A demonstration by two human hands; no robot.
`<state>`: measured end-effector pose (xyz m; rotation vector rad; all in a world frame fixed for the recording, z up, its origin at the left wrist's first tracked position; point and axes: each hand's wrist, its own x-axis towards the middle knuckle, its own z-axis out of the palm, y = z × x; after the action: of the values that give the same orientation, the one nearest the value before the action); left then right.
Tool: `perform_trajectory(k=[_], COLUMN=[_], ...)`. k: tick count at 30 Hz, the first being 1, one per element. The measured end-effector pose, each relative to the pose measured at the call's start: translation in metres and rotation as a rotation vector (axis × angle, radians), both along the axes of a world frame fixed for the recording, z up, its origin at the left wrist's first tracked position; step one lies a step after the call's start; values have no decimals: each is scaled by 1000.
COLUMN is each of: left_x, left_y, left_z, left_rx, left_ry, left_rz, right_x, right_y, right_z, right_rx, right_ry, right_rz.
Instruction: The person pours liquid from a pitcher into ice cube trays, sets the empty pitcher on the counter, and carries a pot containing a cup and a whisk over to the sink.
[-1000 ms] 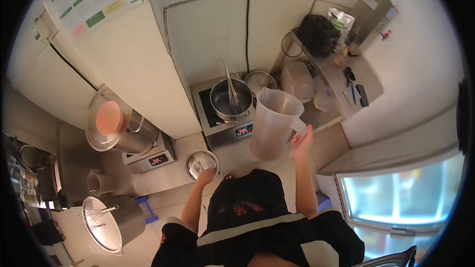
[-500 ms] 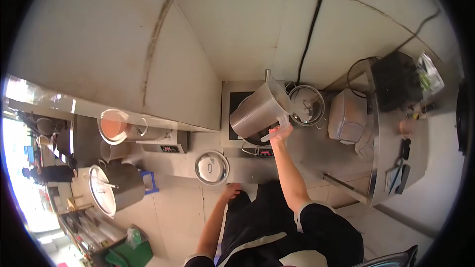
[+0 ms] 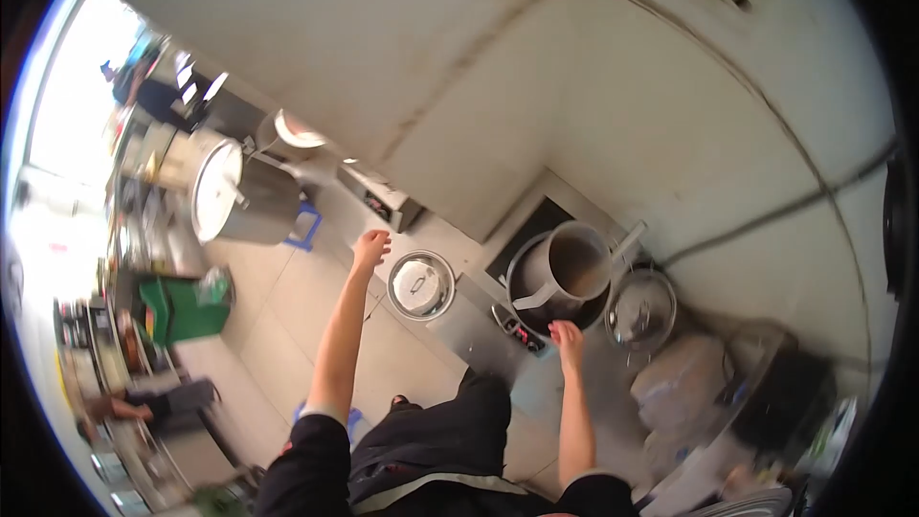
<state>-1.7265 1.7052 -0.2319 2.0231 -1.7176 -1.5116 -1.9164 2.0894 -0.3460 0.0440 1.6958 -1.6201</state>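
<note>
A large translucent measuring jug (image 3: 581, 263) stands tilted inside a metal pot (image 3: 517, 273) on the cooker, its mouth facing up and its handle toward me. My right hand (image 3: 567, 337) is just below the handle and the pot's near rim, apart from the handle, with loosely bent fingers and nothing visible in them. Raised to the left, my left hand (image 3: 371, 248) is empty with its fingers part curled. The nearest thing to it is a round steel lid (image 3: 421, 285) lying on the counter. What the jug holds is blurred.
Right of the cooker stands a lidded pot (image 3: 641, 308), then a blurred plastic container (image 3: 682, 383). A tall stockpot (image 3: 258, 199) and a green bin (image 3: 187, 308) are at the left. Another person's arm (image 3: 129, 407) shows at lower left.
My right hand has let go of the jug's handle and drawn back. The jug has gone from lying tilted over the pot to resting in it. My left hand has risen; the view has turned.
</note>
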Motion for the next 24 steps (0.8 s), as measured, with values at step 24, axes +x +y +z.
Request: perform_trajectory(k=[24], left_x=[10], left_y=[-256], left_z=[-5], left_rx=[-68], left_ry=[808], left_rz=[228], right_x=[213], right_y=[213], right_z=[53], right_rx=[708], right_ry=[144], right_rz=[-237])
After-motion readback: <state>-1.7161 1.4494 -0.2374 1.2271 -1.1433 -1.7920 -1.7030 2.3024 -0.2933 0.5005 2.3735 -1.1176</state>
